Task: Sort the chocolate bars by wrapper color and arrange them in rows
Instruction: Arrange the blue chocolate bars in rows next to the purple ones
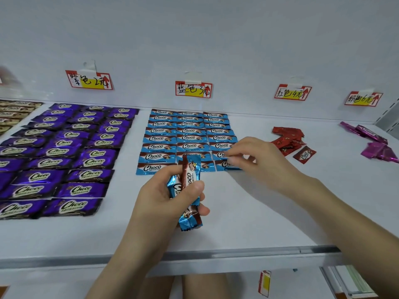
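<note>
Bars in brown wrappers (15, 113) lay at the far left of the white shelf (237, 223), cut off by the frame edge. Beside them the purple bars (64, 152) filled three columns of tidy rows under a red and yellow purple tag (89, 80) taped to the back wall. In the middle, under the blue tag (193, 90), the blue bars (183, 134) sat in three columns, each wrapper shiny blue with a brown band and white "Choco" lettering.

The left hand (164, 197) hovered just in front of that block, fingers and thumb curled round a handful of spare bars (190, 190) held on end, which hid part of the middle column's front rows. The right hand (259, 156) reached over the block's front right corner and covered the ends of the nearest rows. Its fingertips pinched the corner bar (224, 164), though the grip was blurred.

Farther right, the red bars (288, 139) lay in a loose heap under the red tag (292, 93), with one lying apart, face up. The pink bars (375, 143) were scattered near the shelf's right end under the pink tag (363, 99).
</note>
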{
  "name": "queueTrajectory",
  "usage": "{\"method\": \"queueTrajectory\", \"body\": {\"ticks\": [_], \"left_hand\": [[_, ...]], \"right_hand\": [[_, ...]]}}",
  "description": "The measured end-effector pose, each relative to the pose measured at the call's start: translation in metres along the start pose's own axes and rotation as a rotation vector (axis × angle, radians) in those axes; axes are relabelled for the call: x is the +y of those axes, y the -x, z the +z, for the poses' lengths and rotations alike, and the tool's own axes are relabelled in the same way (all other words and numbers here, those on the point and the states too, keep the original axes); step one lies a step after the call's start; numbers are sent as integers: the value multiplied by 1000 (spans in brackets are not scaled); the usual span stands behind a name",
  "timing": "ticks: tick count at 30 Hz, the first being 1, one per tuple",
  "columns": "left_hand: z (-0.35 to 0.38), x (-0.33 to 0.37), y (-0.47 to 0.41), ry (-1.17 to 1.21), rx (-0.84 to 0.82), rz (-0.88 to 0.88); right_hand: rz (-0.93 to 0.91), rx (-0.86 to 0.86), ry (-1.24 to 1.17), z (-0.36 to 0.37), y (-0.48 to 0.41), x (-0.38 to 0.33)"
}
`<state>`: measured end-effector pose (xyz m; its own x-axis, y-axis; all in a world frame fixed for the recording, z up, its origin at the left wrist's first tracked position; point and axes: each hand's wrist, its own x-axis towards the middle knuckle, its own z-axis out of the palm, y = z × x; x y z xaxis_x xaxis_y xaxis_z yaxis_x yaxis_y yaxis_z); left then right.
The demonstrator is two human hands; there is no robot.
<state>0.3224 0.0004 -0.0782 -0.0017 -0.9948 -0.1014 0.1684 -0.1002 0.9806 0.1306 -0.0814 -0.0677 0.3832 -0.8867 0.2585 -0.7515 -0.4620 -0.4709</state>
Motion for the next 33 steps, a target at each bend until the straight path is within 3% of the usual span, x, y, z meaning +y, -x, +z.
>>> {"method": "queueTrajectory", "body": {"ticks": [3, 6, 10, 15, 19, 22, 25, 33], "left_hand": [[-2, 1, 0, -33, -17, 13], [-1, 4, 2, -63, -52, 44], [-5, 7, 4, -60, -56, 80], [-20, 9, 6, 32, 22, 102], [-31, 8, 7, 42, 62, 115], [-38, 10, 10, 55, 57, 84], [-48, 10, 14, 74, 85, 27], [-66, 12, 30, 207, 241, -52]], "right_hand": [[75, 19, -265, -7, 1, -25], [132, -104, -603, -9, 2, -53], [132, -114, -722, -3, 1, -69], [295, -51, -948, 2, -1, -66], [203, -129, -767, 9, 3, -64], [-146, -62, -403, 13, 3, -65], [-410, -75, -269, 27, 4, -66], [-276, -88, -90, 56, -12, -81]]}}
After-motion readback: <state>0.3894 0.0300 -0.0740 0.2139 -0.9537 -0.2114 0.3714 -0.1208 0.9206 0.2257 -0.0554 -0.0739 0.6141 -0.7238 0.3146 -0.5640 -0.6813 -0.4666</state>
